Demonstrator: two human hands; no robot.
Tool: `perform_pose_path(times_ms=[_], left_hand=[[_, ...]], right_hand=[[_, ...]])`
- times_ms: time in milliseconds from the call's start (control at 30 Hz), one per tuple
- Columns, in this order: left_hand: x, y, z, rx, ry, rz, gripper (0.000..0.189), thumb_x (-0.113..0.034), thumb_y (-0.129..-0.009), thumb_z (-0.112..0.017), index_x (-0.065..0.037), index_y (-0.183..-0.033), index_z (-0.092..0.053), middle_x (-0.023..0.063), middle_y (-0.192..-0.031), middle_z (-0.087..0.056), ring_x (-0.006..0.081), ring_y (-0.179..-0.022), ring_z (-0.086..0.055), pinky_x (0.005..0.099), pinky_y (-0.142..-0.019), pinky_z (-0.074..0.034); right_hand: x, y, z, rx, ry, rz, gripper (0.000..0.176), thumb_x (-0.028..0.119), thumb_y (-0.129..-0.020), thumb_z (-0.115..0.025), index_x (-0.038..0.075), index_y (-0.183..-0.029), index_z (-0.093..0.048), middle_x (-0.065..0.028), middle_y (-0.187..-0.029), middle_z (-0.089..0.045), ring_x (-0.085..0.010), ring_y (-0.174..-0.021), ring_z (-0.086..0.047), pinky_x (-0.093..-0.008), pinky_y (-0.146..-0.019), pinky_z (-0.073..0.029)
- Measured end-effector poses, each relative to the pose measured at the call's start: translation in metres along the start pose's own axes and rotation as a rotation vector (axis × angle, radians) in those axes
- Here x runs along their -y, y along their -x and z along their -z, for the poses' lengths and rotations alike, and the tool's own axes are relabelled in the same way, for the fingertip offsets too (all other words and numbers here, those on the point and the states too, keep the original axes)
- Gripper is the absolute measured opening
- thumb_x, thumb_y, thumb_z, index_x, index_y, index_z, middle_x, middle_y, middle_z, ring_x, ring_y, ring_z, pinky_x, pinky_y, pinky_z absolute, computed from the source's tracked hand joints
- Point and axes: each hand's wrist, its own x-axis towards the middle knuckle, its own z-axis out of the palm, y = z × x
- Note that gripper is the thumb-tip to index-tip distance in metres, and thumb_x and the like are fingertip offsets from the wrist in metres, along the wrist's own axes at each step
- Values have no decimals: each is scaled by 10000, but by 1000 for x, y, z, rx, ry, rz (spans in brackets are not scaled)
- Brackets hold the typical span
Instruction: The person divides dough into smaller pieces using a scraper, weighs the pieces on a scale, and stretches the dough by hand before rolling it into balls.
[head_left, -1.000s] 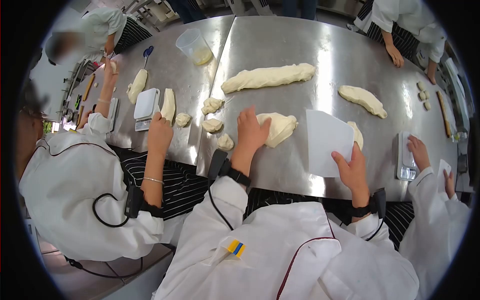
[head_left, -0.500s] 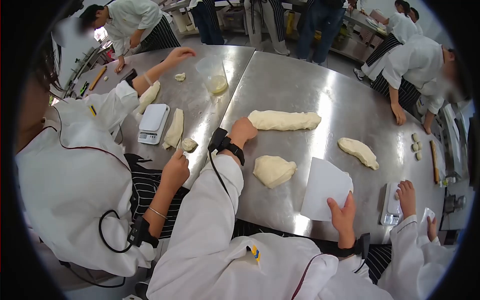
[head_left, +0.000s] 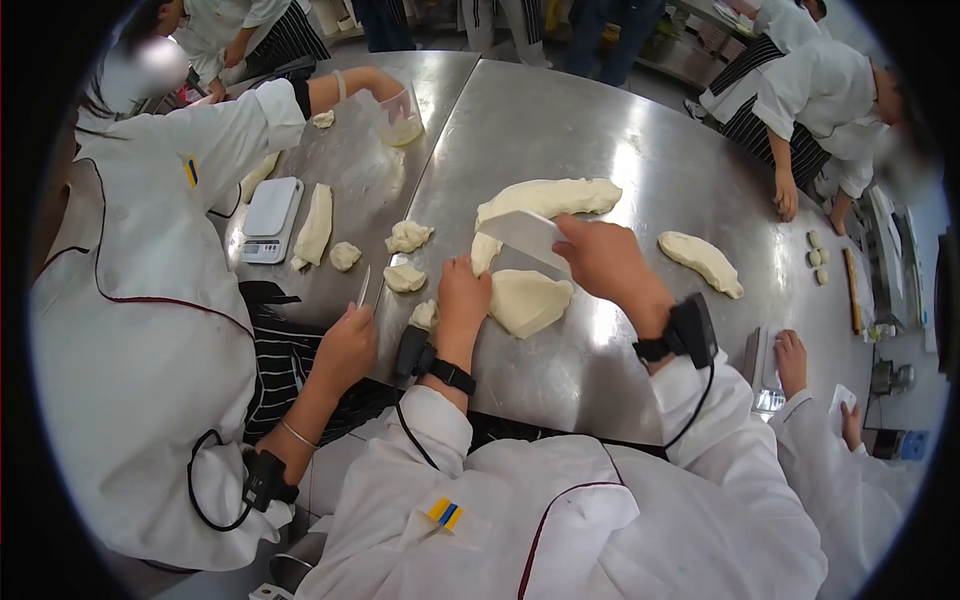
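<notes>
My right hand [head_left: 598,255] is closed on a white scraper [head_left: 525,238], whose blade is over the left end of the long dough roll [head_left: 560,197]. My left hand [head_left: 465,290] is closed against the narrow, bent-down end of that dough, just below the scraper; its fingertips are partly hidden. Right beside my left hand lies a smooth dough lump [head_left: 530,302]. Small dough pieces [head_left: 408,237] sit to the left of my left hand, one of them partly behind my wrist device. Further right rests an oblong dough piece [head_left: 700,263].
At left, a co-worker holds a thin tool [head_left: 363,287] and reaches into a plastic container [head_left: 400,125], near a white scale [head_left: 272,210] and a dough strip [head_left: 315,228]. Another scale [head_left: 765,368] is at right, by another person's hand. Small dough balls [head_left: 817,257] lie beside a rolling pin [head_left: 853,290].
My right hand has brought the scraper up and left to the long dough. My left hand has moved down. Several small dough pieces now lie to its left. The camera view has shifted.
</notes>
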Motion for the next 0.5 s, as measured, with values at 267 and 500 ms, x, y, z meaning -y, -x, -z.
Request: perform_pose_path(times_ms=[267,500], left_hand=[[6,-7,-4,-34,19,78,437,-312,-760,-705,53,-985,-621,251,-941,-613,408,-936,-574,470,-792,-480],[-1,-19,-1,15,-29,89,363,-199,-770,-681,43,-1027,-596,252,-990,-582,418,-931,-585,468,-809,-490]], right_hand=[[30,-74,-61,246,126,206,180,168,-790,-623,69,-925,-557,-131,-740,-671,-330,-715,-667,-440,-603,-502],[35,-81,-110,226,218,318,131,181,-820,-577,62,-870,-598,-133,-752,-684,-323,-705,-680,-423,-617,-524]])
